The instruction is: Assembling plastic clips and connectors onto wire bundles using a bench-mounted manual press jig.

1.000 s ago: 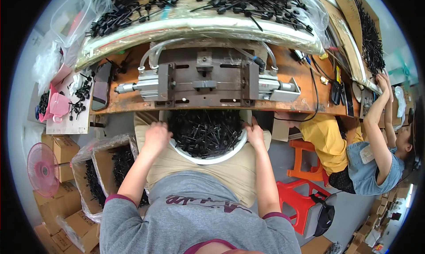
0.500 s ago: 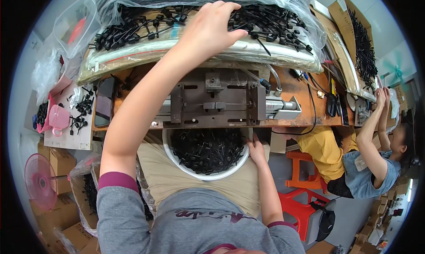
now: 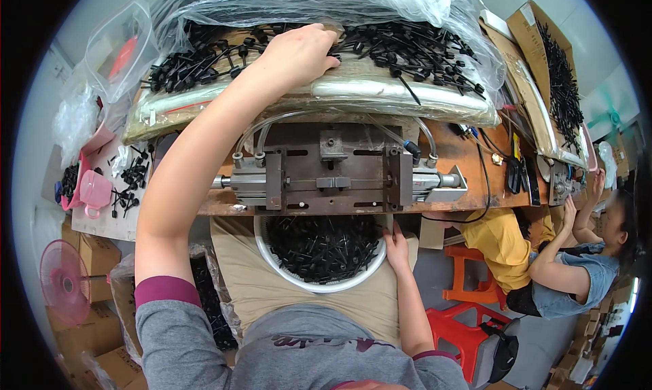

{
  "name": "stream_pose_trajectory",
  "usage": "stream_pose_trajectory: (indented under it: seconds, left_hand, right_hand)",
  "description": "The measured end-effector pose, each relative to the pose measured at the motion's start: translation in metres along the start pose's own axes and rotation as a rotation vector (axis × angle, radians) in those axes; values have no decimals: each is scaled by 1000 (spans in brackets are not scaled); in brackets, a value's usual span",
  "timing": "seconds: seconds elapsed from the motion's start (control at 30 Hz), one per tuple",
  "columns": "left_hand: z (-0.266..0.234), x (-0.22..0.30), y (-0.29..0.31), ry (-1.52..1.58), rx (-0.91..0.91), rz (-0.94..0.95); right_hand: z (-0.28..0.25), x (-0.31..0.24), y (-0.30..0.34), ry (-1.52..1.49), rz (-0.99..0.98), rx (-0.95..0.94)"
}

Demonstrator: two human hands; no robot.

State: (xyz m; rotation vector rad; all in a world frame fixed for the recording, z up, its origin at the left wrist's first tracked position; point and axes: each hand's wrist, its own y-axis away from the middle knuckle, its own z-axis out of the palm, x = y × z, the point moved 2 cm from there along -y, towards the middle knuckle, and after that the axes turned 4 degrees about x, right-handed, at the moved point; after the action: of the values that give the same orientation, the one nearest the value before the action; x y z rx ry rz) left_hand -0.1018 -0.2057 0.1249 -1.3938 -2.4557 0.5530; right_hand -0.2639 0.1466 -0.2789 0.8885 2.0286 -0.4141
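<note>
At upper centre, the left hand (image 3: 301,58) bends loosely over thin black stick-like parts (image 3: 418,50); I cannot tell if it pinches any. Below centre, the right hand (image 3: 399,252), grip unclear, touches a round white plastic tub (image 3: 320,287).

Parts (image 3: 322,251) are black, tub (image 3: 316,287) is white, loose pieces (image 3: 414,50) black too, fixture (image 3: 295,174) dark brown, cylinder (image 3: 250,184) silver, tabletop (image 3: 475,166) orange-brown. The wearer's shirt (image 3: 173,339) is grey with maroon cuffs (image 3: 168,290) (plus a dark reddish print (image 3: 326,342) across the front), tan trousers (image 3: 238,261) plain; the co-worker's trousers (image 3: 485,237) are yellow, vest (image 3: 598,281) denim blue. Near stool (image 3: 458,324) is red, far stool (image 3: 468,253) orange, fan (image 3: 64,281) and cup (image 3: 96,188) pink, cardboard boxes (image 3: 102,254) brown.
</note>
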Motion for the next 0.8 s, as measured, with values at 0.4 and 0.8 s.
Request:
stream_pose_trajectory:
  seconds: [0.4,0.8]
  left_hand:
    - [-11,-15,16,223,106,-15]
    - [-13,-30,15,-28,406,97]
  right_hand:
    - [-20,-89,42,211,-80,75]
    - [-53,-214,80,95,-574,183]
